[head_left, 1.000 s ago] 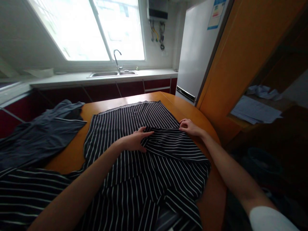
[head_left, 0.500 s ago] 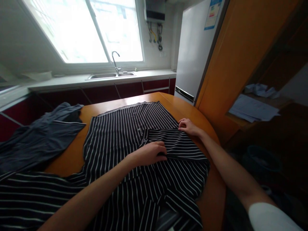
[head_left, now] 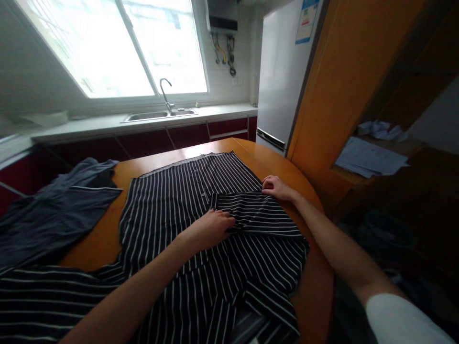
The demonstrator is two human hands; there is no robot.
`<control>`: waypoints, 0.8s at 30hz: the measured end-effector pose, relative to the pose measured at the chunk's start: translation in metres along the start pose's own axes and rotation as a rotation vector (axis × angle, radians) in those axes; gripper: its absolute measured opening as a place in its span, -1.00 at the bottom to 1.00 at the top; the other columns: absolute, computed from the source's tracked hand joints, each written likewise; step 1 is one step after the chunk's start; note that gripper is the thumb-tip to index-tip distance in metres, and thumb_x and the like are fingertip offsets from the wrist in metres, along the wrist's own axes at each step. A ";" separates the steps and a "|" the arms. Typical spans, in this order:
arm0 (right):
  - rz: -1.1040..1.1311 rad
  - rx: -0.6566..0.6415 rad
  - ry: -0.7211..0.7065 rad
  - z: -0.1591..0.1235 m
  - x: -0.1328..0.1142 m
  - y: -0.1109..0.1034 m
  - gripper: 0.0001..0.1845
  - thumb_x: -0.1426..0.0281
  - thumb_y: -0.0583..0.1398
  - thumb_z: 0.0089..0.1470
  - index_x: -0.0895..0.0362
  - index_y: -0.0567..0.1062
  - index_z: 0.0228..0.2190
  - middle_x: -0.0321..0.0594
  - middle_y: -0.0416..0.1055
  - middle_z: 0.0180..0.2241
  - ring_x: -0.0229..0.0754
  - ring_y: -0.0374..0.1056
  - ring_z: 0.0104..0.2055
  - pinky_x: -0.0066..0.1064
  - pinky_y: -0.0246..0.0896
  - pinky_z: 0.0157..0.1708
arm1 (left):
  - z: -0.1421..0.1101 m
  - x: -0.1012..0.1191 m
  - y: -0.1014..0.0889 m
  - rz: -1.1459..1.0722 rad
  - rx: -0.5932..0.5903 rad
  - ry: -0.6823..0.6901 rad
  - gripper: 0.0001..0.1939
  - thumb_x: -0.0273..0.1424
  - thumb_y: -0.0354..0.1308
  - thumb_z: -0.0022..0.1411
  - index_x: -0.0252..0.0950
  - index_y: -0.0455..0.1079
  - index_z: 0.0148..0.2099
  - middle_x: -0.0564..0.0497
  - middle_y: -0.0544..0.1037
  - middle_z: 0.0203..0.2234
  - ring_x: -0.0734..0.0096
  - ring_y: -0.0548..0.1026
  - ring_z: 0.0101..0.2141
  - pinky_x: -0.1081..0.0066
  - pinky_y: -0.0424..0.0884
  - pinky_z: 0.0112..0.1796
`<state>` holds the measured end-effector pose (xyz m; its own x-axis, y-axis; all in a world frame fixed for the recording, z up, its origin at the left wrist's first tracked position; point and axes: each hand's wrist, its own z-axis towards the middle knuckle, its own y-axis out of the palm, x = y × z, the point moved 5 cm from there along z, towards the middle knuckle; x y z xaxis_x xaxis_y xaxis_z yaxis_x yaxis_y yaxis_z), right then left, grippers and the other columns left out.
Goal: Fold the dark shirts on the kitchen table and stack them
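Observation:
A black shirt with white stripes [head_left: 168, 200] lies spread front up, its collar end towards me and its hem at the far side. One sleeve [head_left: 276, 215] is folded across the body, its cuff near the button line. My left hand [head_left: 213, 227] rests on this sleeve by the cuff, fingers stretched loosely over the cloth; its thumb is mostly hidden. At the shirt's right side edge, my right hand [head_left: 278, 187] pinches the fabric with curled fingers, where the folded sleeve meets the body. The other sleeve [head_left: 53, 296] extends out to the left.
A rounded wooden table [head_left: 283, 167] carries the shirt. Dark grey clothing [head_left: 60, 205] lies crumpled at its left edge. Beyond stand a counter with a sink [head_left: 147, 116] and a fridge [head_left: 283, 71]. Papers [head_left: 371, 157] lie on a shelf at the right.
My left hand has slid left along the folded sleeve towards the cuff, and its fingers lie lower on the cloth. My right hand keeps its place at the shirt's edge. The view has shifted slightly.

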<state>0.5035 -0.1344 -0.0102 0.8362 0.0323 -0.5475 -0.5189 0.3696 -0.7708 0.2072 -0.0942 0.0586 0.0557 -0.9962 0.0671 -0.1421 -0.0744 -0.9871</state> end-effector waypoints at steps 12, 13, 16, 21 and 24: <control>0.011 -0.007 0.001 -0.001 0.004 0.000 -0.86 0.27 0.35 0.03 0.07 0.60 -0.38 -0.15 0.47 -0.10 -0.05 0.34 -0.02 -0.12 0.16 0.11 | -0.028 -0.071 -0.024 0.055 -0.018 -0.278 -0.79 -0.52 0.26 0.14 -0.22 0.46 -0.14 0.00 0.53 -0.18 0.26 0.52 -0.18 0.37 0.42 -0.19; 0.011 -0.009 0.001 -0.001 0.004 0.000 -0.86 0.26 0.34 0.03 0.07 0.60 -0.38 -0.15 0.47 -0.11 -0.05 0.34 -0.03 -0.12 0.16 0.11 | -0.026 -0.070 -0.022 0.027 -0.023 -0.257 -0.76 -0.53 0.27 0.11 -0.21 0.46 -0.14 0.01 0.52 -0.17 0.28 0.52 -0.19 0.39 0.41 -0.19; 0.013 -0.004 -0.008 -0.001 0.004 0.000 -0.85 0.26 0.34 0.03 0.08 0.60 -0.38 -0.15 0.47 -0.12 -0.07 0.35 -0.04 -0.15 0.17 0.11 | -0.018 -0.065 -0.011 -0.047 -0.068 -0.203 -0.73 -0.60 0.25 0.07 -0.23 0.45 -0.16 0.01 0.52 -0.20 0.32 0.52 -0.24 0.40 0.41 -0.21; 0.024 -0.007 -0.012 0.000 0.004 0.001 -0.84 0.26 0.36 0.00 0.09 0.60 -0.39 -0.14 0.48 -0.11 -0.07 0.35 -0.04 -0.16 0.18 0.10 | -0.008 -0.069 0.000 -0.046 -0.088 -0.206 -0.77 -0.70 0.10 0.06 -0.27 0.41 -0.34 0.03 0.52 -0.31 0.34 0.50 -0.27 0.41 0.39 -0.24; 0.080 0.015 0.011 0.001 0.005 0.001 -0.85 0.26 0.32 0.04 0.09 0.60 -0.41 -0.14 0.51 -0.14 -0.06 0.37 -0.04 -0.16 0.19 0.10 | -0.012 -0.071 -0.002 -0.020 -0.087 -0.220 -0.76 -0.70 0.09 0.05 -0.26 0.43 -0.34 0.04 0.53 -0.32 0.35 0.50 -0.28 0.43 0.39 -0.27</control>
<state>0.5075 -0.1328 -0.0136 0.7898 0.0520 -0.6112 -0.5816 0.3799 -0.7193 0.1918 -0.0242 0.0579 0.2718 -0.9614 0.0434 -0.2226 -0.1066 -0.9691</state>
